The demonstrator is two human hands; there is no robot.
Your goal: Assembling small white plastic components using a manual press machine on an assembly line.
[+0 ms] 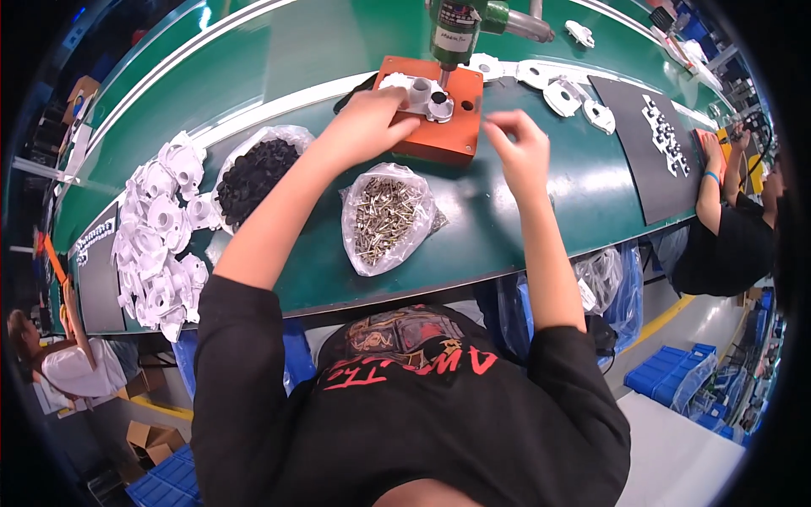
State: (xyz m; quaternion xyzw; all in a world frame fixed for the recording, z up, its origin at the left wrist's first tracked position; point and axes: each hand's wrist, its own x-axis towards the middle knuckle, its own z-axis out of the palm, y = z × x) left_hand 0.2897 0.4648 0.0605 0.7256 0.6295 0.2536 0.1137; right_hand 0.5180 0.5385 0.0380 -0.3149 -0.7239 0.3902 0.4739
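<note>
Nearest to us, below the table edge, we see the wearer's black shirt (pixel 397 414). On the green table (pixel 498 232) we find an open clear bag of metal screw-like pieces (pixel 384 215); to its left, we note a bag of small black pieces (pixel 256 176) and a heap of white molded parts (pixel 160 228). Farther in, we observe the right hand (pixel 519 144) just beside the orange block (pixel 432 135), its fingers bent; we cannot tell whether they hold anything. The left hand (pixel 367 125), thumb and fingers parted, reaches the left side of the white workpiece (pixel 420 91), which lies on the block; we cannot tell how firmly it grips. Above the workpiece we see the green press (pixel 457 34), its rod pointing down, and to the right, loose white housings (pixel 560 98).
</note>
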